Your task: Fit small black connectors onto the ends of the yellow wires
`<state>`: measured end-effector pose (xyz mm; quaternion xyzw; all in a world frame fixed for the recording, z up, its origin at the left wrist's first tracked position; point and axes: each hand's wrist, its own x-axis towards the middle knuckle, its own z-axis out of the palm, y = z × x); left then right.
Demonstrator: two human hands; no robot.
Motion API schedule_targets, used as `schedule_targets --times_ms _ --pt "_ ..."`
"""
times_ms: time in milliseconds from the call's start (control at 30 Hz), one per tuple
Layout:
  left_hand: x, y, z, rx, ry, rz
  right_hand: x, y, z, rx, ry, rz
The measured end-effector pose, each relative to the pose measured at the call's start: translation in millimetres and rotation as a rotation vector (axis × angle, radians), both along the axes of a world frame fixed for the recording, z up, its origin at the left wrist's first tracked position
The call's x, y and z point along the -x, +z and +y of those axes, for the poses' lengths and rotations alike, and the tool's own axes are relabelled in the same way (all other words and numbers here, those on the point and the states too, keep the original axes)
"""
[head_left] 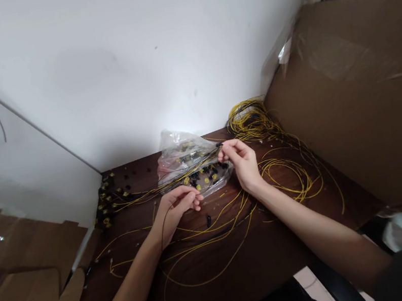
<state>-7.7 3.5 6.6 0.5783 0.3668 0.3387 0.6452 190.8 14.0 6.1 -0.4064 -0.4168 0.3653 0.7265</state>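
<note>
Where the right hand (pixel 245 163) pinches, wires (pixel 182 176) are obscured.

Table (pixel 271 257) in front of you reads as dark wood, smooth, low sheen. Yellow wires (pixel 255 128) have smooth, faintly glossy, plastic-looking jackets. Bag (pixel 172 142) ahead of you: thin clear plastic, crinkled, shiny at the folds; small blocks (pixel 205 174) inside look like moulded plastic. Wall (pixel 131 54) facing you: smooth, matt, smudged. Box (pixel 371 132) on your right: matt cardboard with glossy clear film (pixel 337 58) on it
</note>
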Motion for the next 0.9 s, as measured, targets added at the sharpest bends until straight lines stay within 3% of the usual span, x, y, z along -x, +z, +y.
schedule_targets --times_ms 267,533,700,800,900 --pt "0 1.0 2 0.023 -0.047 -0.035 -9 1.5 5 0.023 0.033 0.303" --pt "7 2.2 11 0.358 0.018 -0.519 -9 -2.2 6 0.086 0.01 0.291" --pt "19 10.0 15 0.448 0.001 -0.614 -13 -0.4 6 0.099 -0.033 0.376" --pt "26 15.7 18 0.44 0.044 -0.675 -20 0.7 8 0.131 -0.084 0.49" --pt "32 20.1 22 0.441 0.167 -0.739 -26 0.8 10 0.184 -0.106 0.57"
